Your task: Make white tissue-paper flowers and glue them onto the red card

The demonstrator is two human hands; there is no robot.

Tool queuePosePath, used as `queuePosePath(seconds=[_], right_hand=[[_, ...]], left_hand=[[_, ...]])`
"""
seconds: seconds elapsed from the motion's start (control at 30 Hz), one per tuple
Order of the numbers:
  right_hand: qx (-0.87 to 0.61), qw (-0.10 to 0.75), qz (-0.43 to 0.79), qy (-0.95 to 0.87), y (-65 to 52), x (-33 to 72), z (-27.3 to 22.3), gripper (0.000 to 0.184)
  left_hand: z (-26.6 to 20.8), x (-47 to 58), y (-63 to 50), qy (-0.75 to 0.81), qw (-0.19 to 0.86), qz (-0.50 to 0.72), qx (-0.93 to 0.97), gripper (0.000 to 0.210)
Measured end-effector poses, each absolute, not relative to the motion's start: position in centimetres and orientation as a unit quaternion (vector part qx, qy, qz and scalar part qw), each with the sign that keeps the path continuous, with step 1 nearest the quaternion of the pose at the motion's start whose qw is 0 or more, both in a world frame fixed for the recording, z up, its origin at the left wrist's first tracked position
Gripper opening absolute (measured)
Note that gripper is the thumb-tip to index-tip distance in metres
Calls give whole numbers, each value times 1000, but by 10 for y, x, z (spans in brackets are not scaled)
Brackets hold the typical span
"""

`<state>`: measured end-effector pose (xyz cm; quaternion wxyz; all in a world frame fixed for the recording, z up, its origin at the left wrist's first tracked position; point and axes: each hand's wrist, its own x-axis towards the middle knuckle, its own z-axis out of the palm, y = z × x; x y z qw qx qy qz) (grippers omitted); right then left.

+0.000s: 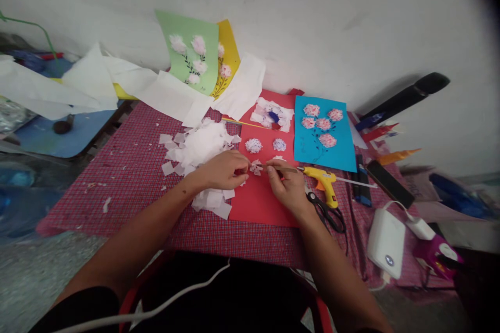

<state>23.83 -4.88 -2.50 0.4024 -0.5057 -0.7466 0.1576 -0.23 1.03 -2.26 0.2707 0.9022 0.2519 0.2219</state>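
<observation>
Above the red sheet [261, 203], my right hand [288, 184] grips a thin brownish stick-like tool [289, 169], its tip pointing left at a small paper flower [256, 168]. Whether the tool is a plain stick or tweezers I cannot tell. My left hand [226, 169] is closed in a pinch just left of that flower; what its fingertips hold is too small to make out. Two fluffy flowers with dark specks, one on the left [253, 145] and one on the right [279, 144], sit higher on the sheet. White paper squares [207, 140] lie heaped beside my left hand.
Right of the red sheet lie a yellow glue gun [328, 183], black scissors [326, 213] and a blue flower card [320, 153]. A white power bank [386, 242] stands farther right. At the wall lean a green card [191, 57] and white sheets [175, 96].
</observation>
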Motion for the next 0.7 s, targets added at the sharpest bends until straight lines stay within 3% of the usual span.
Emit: queuePosePath(seconds=[0.5,0.7], right_hand=[[-499,391,161,-757,-49,238,-28,22],[-521,455,173,-701,-49,245,-33,22]], left_hand=[[-25,-3,12,256,262,214,906,16],[-24,-2,10,261,254,206,908,17]])
